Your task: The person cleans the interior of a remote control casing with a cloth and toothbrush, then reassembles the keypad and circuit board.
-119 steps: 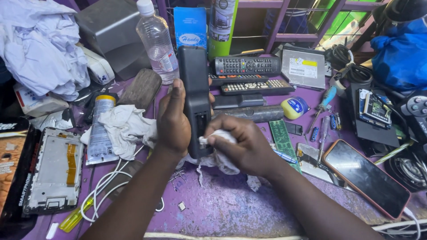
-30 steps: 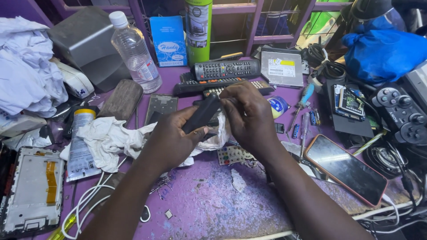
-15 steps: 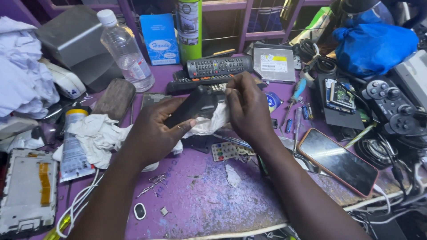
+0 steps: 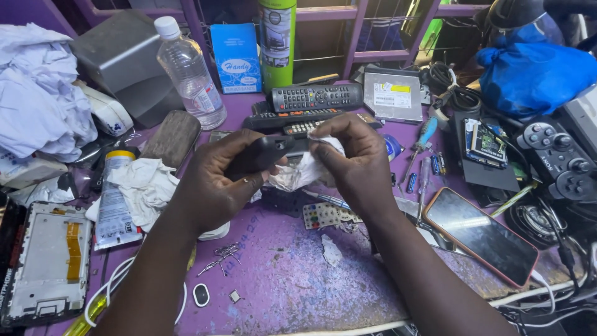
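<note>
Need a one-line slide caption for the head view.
Left hand holds a black casing; right hand presses tissue to it.

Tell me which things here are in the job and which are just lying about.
In hand:
left hand holds black casing
right hand presses white tissue to it

Lying about:
water bottle
remotes
phone
game controller
spray can
screwdriver

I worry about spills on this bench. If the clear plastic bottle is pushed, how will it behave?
The clear plastic bottle stands tall and narrow, so it probably tips easily. It looks nearly empty, hence likely light. Its cap seems on, so a spill seems unlikely.
</note>
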